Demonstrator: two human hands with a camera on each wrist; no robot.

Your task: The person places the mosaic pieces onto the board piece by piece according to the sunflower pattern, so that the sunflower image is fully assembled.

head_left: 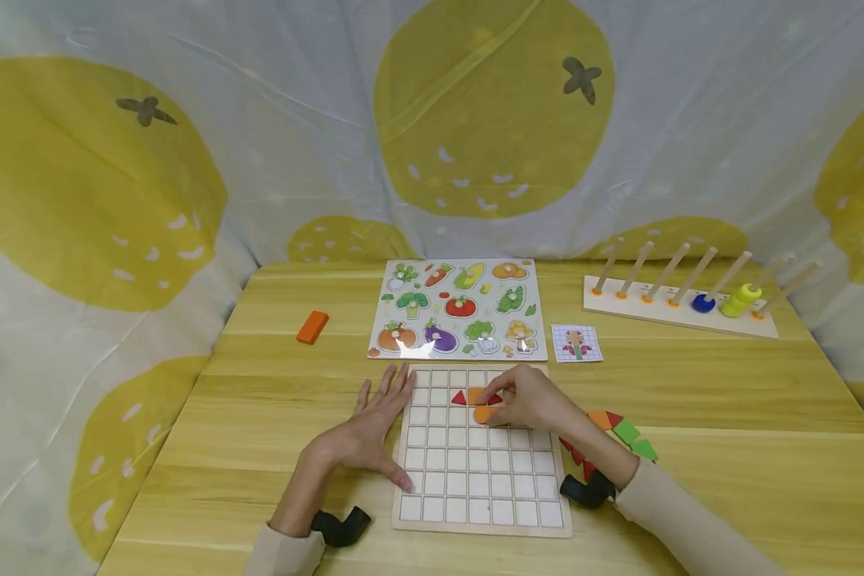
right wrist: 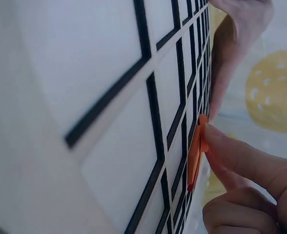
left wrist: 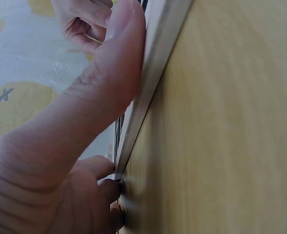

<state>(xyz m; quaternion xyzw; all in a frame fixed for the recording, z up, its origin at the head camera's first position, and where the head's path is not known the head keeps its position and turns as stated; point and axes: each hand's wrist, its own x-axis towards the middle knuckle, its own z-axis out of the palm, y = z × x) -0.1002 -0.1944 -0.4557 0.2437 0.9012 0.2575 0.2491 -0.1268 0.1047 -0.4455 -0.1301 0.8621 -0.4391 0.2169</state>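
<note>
A wooden grid board (head_left: pixel 457 484) lies in front of me. With fingers spread, my left hand (head_left: pixel 367 436) steadies its left edge; in the left wrist view the thumb (left wrist: pixel 126 53) presses on the rim. Over the upper rows, my right hand (head_left: pixel 536 398) pinches a rounded orange piece (head_left: pixel 482 414) between thumb and index finger; the right wrist view has the thumb against the orange piece (right wrist: pixel 203 131). Just above it sits an orange square (head_left: pixel 475 395), between a red triangle (head_left: pixel 459 398) and another red triangle (head_left: pixel 494 398) partly covered by the fingers.
Red, orange and green pieces (head_left: pixel 626 432) lie right of the board, partly behind my forearm. A pattern card (head_left: pixel 578 342) is beyond them. Farther back are a vegetable puzzle (head_left: pixel 439 280) and a peg stand (head_left: pixel 680 318) with blue and yellow beads. An orange block (head_left: pixel 312 327) is at left.
</note>
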